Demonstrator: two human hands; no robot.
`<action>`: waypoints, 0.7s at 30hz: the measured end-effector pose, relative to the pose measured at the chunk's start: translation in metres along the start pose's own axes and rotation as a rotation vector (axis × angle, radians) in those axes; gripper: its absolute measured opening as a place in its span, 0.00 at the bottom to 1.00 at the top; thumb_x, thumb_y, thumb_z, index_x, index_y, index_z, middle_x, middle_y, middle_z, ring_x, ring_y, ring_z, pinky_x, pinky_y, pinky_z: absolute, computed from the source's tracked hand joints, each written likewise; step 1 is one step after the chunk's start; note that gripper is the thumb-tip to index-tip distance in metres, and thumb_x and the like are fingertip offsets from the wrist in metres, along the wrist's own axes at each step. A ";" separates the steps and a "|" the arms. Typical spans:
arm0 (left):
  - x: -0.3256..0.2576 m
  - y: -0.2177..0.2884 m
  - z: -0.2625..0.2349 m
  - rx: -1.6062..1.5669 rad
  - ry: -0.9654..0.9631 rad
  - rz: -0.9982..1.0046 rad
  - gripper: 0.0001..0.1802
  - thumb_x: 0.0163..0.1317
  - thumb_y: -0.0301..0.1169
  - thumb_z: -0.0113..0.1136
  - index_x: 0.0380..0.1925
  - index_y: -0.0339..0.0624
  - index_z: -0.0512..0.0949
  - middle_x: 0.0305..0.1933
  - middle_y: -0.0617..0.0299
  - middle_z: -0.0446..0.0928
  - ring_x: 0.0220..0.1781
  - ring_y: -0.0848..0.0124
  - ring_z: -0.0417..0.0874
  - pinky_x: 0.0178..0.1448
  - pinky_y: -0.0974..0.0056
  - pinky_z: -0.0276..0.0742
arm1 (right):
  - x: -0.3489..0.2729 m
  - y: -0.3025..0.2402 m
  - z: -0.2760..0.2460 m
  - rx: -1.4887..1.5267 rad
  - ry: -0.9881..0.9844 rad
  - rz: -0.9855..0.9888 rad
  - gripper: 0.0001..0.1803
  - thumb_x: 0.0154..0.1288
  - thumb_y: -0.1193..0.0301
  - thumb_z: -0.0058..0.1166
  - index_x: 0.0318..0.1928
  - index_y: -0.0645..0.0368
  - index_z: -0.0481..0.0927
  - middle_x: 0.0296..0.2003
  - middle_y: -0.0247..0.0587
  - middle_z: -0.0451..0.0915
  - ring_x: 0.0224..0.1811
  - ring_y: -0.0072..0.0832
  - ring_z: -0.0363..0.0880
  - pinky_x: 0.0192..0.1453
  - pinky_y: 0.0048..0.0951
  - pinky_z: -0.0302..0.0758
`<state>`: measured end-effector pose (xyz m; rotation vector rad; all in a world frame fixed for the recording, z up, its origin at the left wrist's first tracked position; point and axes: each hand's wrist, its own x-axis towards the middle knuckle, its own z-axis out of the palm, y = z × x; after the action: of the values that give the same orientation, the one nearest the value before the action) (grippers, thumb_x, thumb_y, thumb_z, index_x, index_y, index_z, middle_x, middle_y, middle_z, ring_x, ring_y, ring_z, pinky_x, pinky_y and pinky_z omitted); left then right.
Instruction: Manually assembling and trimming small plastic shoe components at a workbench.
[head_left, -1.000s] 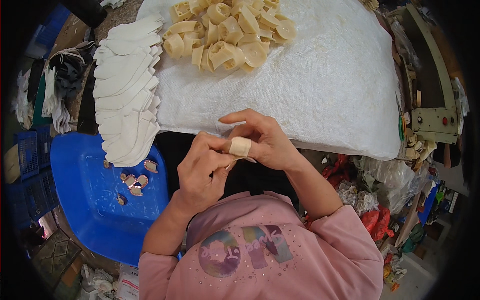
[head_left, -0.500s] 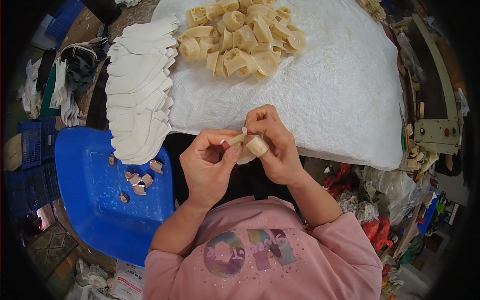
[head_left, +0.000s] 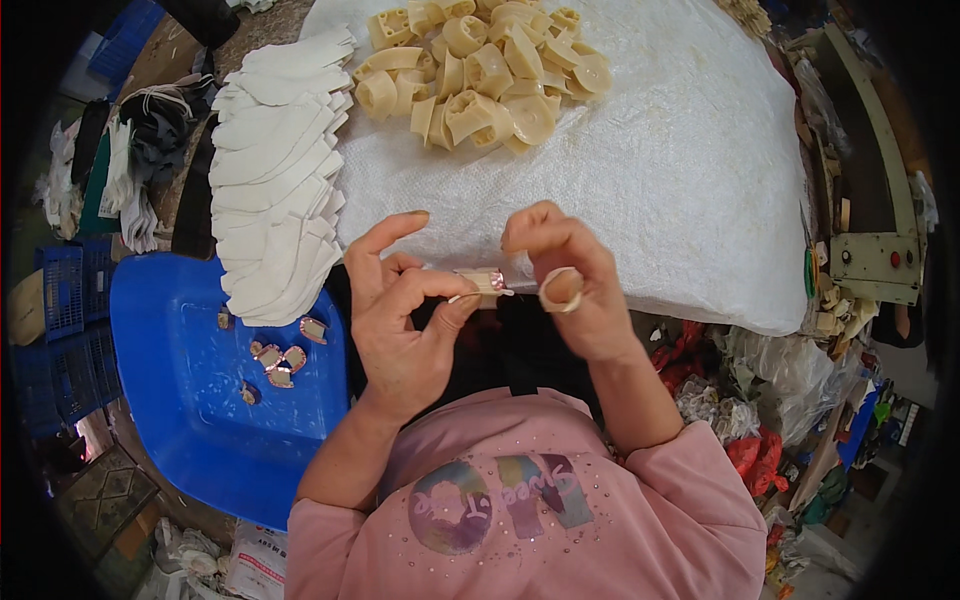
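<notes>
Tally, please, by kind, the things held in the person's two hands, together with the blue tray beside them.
small wrapped piece: 1
tape roll: 1
blue tray: 1
Total: 3

White-sheeted table with cream blocks, white cutouts.
</notes>
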<state>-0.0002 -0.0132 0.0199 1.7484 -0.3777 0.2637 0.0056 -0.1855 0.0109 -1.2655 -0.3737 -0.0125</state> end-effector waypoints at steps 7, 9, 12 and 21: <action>-0.009 -0.008 -0.002 -0.127 -0.032 0.145 0.08 0.46 0.24 0.65 0.29 0.46 0.84 0.54 0.52 0.67 0.52 0.64 0.66 0.44 0.65 0.65 | 0.006 -0.019 -0.009 0.031 -0.073 0.442 0.25 0.53 0.74 0.63 0.52 0.65 0.71 0.43 0.44 0.77 0.48 0.31 0.76 0.53 0.32 0.72; -0.008 -0.007 -0.004 -0.146 -0.076 0.139 0.17 0.56 0.35 0.60 0.46 0.43 0.80 0.53 0.51 0.66 0.54 0.65 0.66 0.46 0.65 0.65 | 0.005 -0.012 -0.009 -0.270 -0.049 0.011 0.25 0.49 0.76 0.65 0.50 0.62 0.72 0.35 0.38 0.79 0.36 0.25 0.79 0.39 0.23 0.76; -0.008 -0.006 0.000 -0.557 -0.320 -0.375 0.40 0.65 0.48 0.42 0.67 0.32 0.44 0.50 0.52 0.68 0.45 0.70 0.72 0.47 0.70 0.67 | 0.009 -0.018 -0.006 -0.462 -0.194 -0.155 0.25 0.48 0.76 0.65 0.49 0.60 0.73 0.36 0.40 0.79 0.36 0.26 0.79 0.37 0.22 0.75; -0.019 0.000 0.017 -0.607 -0.182 -0.469 0.27 0.63 0.38 0.42 0.59 0.36 0.53 0.43 0.53 0.70 0.38 0.73 0.74 0.42 0.69 0.72 | 0.000 0.004 0.010 -0.555 -0.112 -0.252 0.18 0.58 0.67 0.58 0.48 0.58 0.74 0.37 0.38 0.74 0.40 0.27 0.72 0.32 0.25 0.74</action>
<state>-0.0179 -0.0275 0.0097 1.2114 -0.1425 -0.3245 0.0035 -0.1756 0.0099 -1.7619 -0.6545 -0.2772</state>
